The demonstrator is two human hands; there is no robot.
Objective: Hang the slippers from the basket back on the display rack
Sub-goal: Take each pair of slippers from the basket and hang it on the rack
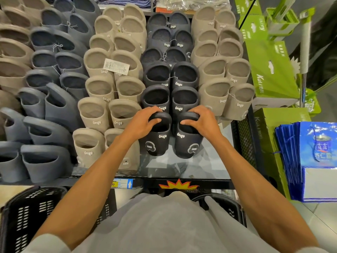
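A pair of black slippers stands at the front end of the black column on the display rack (200, 172). My left hand (144, 121) grips the heel rim of the left black slipper (158, 143). My right hand (202, 121) grips the heel rim of the right black slipper (187, 145). Both slippers are toe-down, with white lettering and a small badge on the strap. More black pairs (171, 77) line up behind them. A black slotted basket (27, 216) sits at the lower left by my body; its inside is hidden.
Beige slippers (109, 92) fill the columns on either side of the black ones, and grey-blue slippers (52, 99) fill the left. Green boxes (269, 70) and blue paper bags (310, 157) stand to the right. A second dark basket (224, 203) shows past my shirt.
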